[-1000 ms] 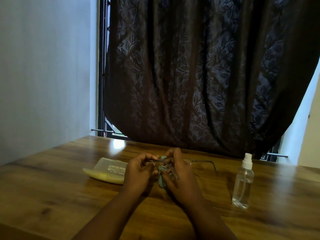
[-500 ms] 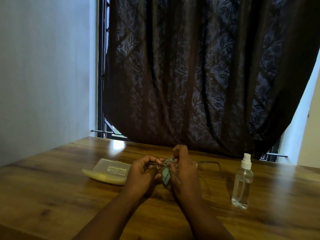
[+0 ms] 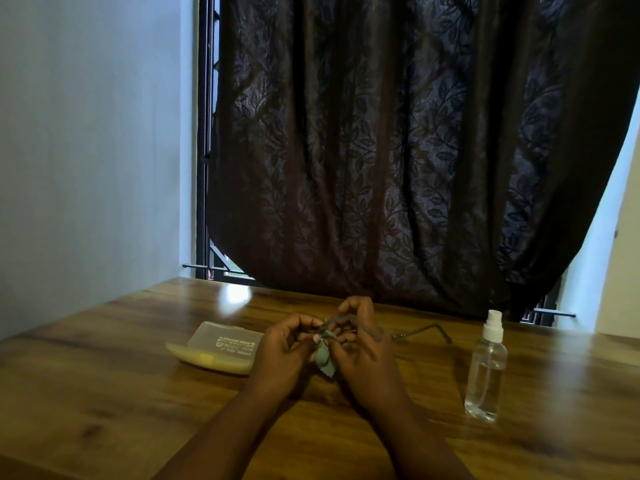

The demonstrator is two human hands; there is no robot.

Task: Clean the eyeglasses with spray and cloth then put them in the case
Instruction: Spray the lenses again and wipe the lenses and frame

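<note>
Between both hands (image 3: 367, 351), eyeglasses (image 3: 349, 322), temple (image 3: 424, 330) pointing right

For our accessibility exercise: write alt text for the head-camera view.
Two hands, left hand and right hand, hold eyeglasses and rub them with a small cloth above a wooden table. A closed case lies left, a spray bottle stands right.

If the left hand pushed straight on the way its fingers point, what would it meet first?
The left hand points toward the cloth and eyeglasses held between both hands, so those come first, then the right hand; depth is hard to judge.
</note>
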